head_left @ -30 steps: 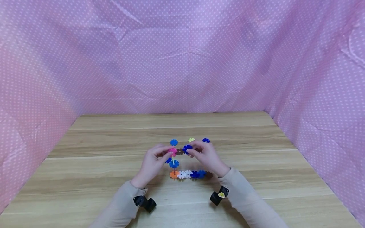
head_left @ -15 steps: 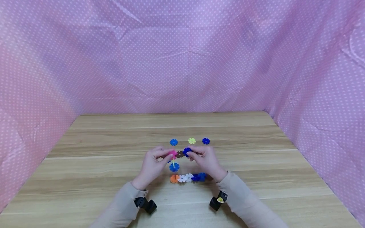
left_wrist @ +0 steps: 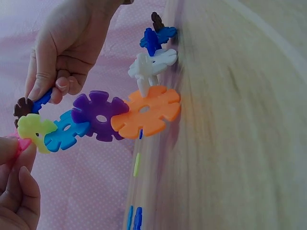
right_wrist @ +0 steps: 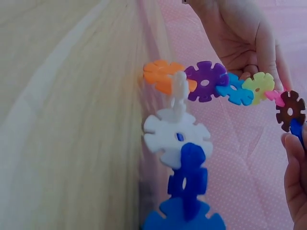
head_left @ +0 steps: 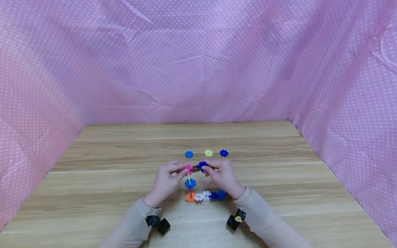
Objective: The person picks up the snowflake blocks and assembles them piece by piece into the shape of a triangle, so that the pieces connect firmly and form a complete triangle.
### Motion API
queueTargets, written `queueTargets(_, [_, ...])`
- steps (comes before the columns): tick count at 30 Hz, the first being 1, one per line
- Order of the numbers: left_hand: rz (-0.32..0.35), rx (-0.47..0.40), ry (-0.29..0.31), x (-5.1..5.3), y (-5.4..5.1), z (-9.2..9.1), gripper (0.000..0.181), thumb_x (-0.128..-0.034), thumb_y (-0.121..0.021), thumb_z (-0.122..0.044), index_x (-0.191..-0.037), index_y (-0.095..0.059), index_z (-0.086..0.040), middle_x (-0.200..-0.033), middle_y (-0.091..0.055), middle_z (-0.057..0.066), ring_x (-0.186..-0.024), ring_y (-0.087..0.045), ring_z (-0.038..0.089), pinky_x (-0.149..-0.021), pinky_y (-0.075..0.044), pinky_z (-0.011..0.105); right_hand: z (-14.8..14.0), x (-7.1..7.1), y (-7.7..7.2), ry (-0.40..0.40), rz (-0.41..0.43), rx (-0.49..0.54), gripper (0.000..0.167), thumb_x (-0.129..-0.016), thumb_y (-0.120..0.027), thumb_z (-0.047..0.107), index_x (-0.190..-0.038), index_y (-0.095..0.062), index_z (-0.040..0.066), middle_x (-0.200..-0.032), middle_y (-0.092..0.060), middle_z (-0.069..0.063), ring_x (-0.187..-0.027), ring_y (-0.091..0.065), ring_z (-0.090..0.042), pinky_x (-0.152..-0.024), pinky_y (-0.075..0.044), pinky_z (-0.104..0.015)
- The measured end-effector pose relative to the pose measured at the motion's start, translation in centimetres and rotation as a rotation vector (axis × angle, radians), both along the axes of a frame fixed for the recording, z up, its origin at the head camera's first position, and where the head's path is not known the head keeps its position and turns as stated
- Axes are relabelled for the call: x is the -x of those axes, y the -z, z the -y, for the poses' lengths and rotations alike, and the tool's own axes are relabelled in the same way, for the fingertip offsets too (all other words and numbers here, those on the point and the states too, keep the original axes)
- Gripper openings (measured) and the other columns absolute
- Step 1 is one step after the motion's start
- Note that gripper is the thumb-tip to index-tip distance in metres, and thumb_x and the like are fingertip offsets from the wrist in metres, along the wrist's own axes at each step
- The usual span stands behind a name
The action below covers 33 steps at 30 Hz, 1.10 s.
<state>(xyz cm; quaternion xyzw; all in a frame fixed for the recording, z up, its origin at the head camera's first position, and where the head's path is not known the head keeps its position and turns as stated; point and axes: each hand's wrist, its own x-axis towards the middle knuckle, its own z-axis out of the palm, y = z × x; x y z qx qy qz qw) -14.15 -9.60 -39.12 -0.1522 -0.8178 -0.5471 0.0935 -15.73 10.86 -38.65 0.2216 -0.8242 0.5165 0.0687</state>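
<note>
My left hand (head_left: 165,179) pinches a pink notched disc (head_left: 188,168) between thumb and fingers. With my right hand (head_left: 225,175) I pinch a dark blue disc (head_left: 202,165), which meets a brown disc (head_left: 195,168) joined to the pink one. In the left wrist view a yellow disc (left_wrist: 35,130), a light blue disc (left_wrist: 66,132), a purple disc (left_wrist: 99,116) and an orange disc (left_wrist: 147,113) link on from there. Two white discs (right_wrist: 176,136), then blue ones (right_wrist: 187,182), continue the chain from the orange disc in the right wrist view.
Behind my hands, a light blue disc (head_left: 189,154), a yellow disc (head_left: 209,153) and a dark blue disc (head_left: 224,153) lie apart on the wooden table (head_left: 124,148). A pink dotted cloth (head_left: 198,69) surrounds its back and sides.
Both hands and the linked discs have come slightly nearer the front edge. My right hand has lowered, uncovering the loose yellow disc. The pinched pieces remain in the fingers.
</note>
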Motion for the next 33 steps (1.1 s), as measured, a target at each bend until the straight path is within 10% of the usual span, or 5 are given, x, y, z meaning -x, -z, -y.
queueTargets(13, [0.141, 0.036, 0.027, 0.7, 0.1, -0.5, 0.027, -0.0931, -0.061, -0.018, -0.120, -0.063, -0.013, -0.102, -0.064, 0.000, -0.092, -0.059, 0.014, -0.083, -0.051, 0.029, -0.5, 0.9, -0.5, -0.034, 0.278, -0.005, 0.025, -0.096, -0.054, 0.011, -0.116, -0.066, 0.003, -0.086, -0.072, -0.012, -0.077, -0.067, -0.014, -0.077, -0.055, -0.041])
queueTargets(26, [0.231, -0.004, 0.070, 1.2, 0.6, -1.1, 0.031, -0.0917, -0.062, -0.016, -0.122, -0.061, -0.011, -0.101, -0.064, 0.006, -0.082, -0.056, 0.014, -0.069, -0.048, 0.021, -0.9, 1.6, -0.6, -0.089, 0.278, -0.025, 0.022, -0.095, -0.056, 0.009, -0.112, -0.065, 0.001, -0.089, -0.071, -0.012, -0.075, -0.067, -0.016, -0.073, -0.056, -0.026])
queueTargets(33, [0.261, -0.006, 0.053, 0.9, 0.4, -0.9, 0.026, -0.0911, -0.063, -0.016, -0.117, -0.064, -0.011, -0.100, -0.063, 0.005, -0.082, -0.053, 0.017, -0.069, -0.046, 0.022, -1.8, 2.0, -0.3, -0.114, 0.312, 0.000, 0.026, -0.096, -0.055, 0.013, -0.116, -0.063, 0.000, -0.095, -0.070, -0.015, -0.081, -0.067, -0.019, -0.079, -0.056, -0.039])
